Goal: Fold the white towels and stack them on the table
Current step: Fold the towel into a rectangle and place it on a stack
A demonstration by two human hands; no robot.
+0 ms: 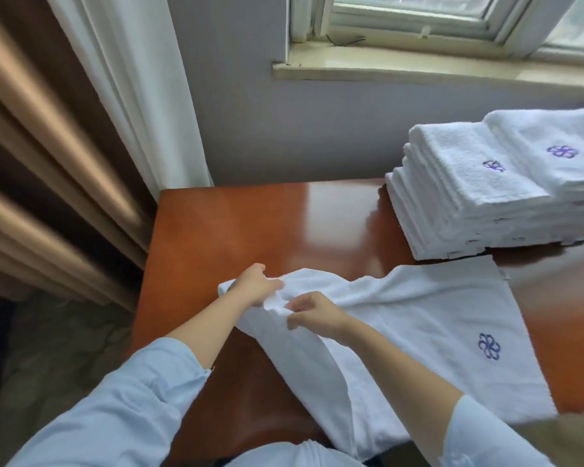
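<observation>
The person wore a pale blue long-sleeved shirt point(294, 455) of thin, smooth cloth. The left sleeve point(122, 409) ended well short of the wrist, its cuff edge loose and uneven. The right sleeve point(486, 436) ended likewise. Both forearms, the left hand point(255, 284) and the right hand point(312, 313) were bare.
</observation>
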